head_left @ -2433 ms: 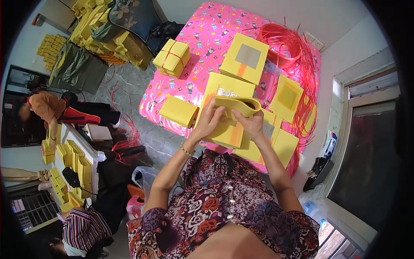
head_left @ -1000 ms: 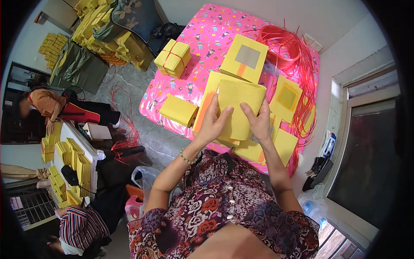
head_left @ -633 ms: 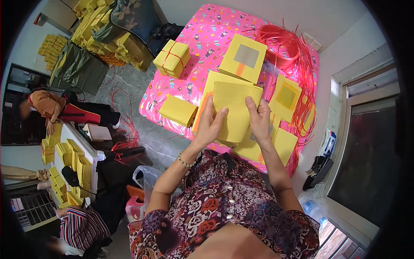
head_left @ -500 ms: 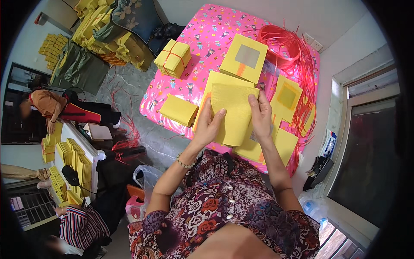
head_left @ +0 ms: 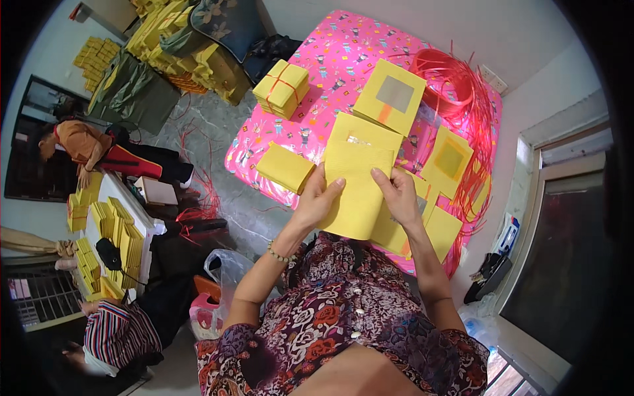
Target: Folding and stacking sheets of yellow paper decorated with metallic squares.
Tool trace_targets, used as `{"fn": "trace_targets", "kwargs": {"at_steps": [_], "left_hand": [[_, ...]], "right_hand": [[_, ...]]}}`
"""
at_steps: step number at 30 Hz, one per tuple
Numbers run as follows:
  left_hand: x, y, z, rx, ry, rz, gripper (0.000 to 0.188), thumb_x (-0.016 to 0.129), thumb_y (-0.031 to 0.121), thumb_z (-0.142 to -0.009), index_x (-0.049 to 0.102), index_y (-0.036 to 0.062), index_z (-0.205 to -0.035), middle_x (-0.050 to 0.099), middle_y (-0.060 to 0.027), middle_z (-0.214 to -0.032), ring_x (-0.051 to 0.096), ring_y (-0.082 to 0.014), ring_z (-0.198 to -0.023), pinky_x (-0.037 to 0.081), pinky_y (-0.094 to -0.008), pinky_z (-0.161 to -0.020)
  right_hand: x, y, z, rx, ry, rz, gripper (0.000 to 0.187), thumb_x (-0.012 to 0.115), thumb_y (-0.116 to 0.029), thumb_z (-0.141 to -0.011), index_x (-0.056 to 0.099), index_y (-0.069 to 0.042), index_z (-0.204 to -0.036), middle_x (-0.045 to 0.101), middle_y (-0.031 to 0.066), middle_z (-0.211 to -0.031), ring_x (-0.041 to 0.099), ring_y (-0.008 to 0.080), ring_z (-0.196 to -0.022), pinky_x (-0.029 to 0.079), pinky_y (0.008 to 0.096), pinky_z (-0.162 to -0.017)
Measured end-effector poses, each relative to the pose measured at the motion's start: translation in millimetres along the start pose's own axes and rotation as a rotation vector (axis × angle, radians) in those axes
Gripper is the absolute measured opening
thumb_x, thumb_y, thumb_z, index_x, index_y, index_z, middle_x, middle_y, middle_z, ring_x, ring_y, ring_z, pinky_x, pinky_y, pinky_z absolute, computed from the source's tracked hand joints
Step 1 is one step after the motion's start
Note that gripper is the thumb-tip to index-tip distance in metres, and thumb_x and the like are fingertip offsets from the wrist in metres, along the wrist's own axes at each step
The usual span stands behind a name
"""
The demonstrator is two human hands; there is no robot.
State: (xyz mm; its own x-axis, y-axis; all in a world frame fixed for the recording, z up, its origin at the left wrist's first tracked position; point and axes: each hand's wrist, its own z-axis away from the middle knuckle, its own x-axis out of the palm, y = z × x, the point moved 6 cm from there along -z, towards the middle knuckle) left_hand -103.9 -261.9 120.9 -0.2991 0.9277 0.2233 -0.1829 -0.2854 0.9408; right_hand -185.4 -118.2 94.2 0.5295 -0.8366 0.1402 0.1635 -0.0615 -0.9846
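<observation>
A textured yellow paper sheet (head_left: 353,204), curling at its near end, is held between my two hands over the bed's front part. My left hand (head_left: 317,201) grips its left edge, thumb on top and fingers underneath. On the opposite edge, my right hand (head_left: 400,196) pinches with the thumb on the front, its other fingers partly hidden. Beyond the sheet's upper part lies more yellow paper with a small pale shiny patch (head_left: 358,139). Left of my left hand rests a folded yellow stack (head_left: 285,167).
A pink patterned bed cover (head_left: 323,72) carries a tied yellow bundle (head_left: 282,89), a stack with a grey square (head_left: 395,94) and tangled red strips (head_left: 456,89). At left, two people work at a white table (head_left: 135,228) with yellow stacks. A plastic bag (head_left: 228,270) sits near my left forearm.
My hands and the sheet have shifted slightly nearer to me. The sheet's top has come lower, baring the pale patch beyond it. At left, the person in stripes has moved a little.
</observation>
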Motion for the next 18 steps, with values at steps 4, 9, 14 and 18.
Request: {"fn": "trace_targets", "kwargs": {"at_steps": [4,9,14,18], "left_hand": [[-7.0,-5.4,3.9,-0.025,0.029,-0.003,0.046,0.050,0.006,-0.098,0.035,-0.0014,-0.141,0.055,-0.0106,-0.130,0.054,-0.0165,-0.118,0.044,-0.0311,-0.101],[-12.6,-1.4,10.2,0.013,0.057,0.028,0.042,0.051,0.008,-0.099,0.038,-0.0016,-0.138,0.056,-0.0101,-0.129,0.055,-0.0158,-0.116,0.045,-0.0308,-0.098],[-17.5,0.8,17.3,0.016,0.081,0.005,0.040,0.051,0.010,-0.099,0.039,-0.0014,-0.136,0.057,-0.0093,-0.126,0.056,-0.0151,-0.114,0.046,-0.0305,-0.096],[-26.7,1.5,23.9,0.032,0.090,0.041,0.041,0.051,0.010,-0.099,0.039,-0.0014,-0.136,0.057,-0.0093,-0.127,0.056,-0.0152,-0.113,0.046,-0.0305,-0.096]], "right_hand": [[4.4,0.0,0.7,0.016,-0.039,0.022,0.030,0.060,-0.025,-0.097,0.068,0.004,-0.099,0.066,-0.0003,-0.076,0.056,0.0042,-0.067,0.045,0.0239,-0.059],[19.9,-7.8,12.1,0.039,-0.254,0.222,0.029,0.060,-0.021,-0.096,0.067,0.005,-0.106,0.071,0.0056,-0.088,0.064,0.0087,-0.076,0.050,0.0252,-0.067],[36.5,-7.2,12.0,0.091,-0.273,-0.045,0.029,0.060,-0.019,-0.095,0.066,0.005,-0.111,0.071,0.0069,-0.093,0.065,0.0095,-0.078,0.051,0.0256,-0.068],[42.1,-3.2,12.9,0.121,-0.291,-0.024,0.029,0.062,-0.020,-0.095,0.065,0.005,-0.109,0.071,0.0058,-0.092,0.063,0.0080,-0.080,0.051,0.0251,-0.068]]}}
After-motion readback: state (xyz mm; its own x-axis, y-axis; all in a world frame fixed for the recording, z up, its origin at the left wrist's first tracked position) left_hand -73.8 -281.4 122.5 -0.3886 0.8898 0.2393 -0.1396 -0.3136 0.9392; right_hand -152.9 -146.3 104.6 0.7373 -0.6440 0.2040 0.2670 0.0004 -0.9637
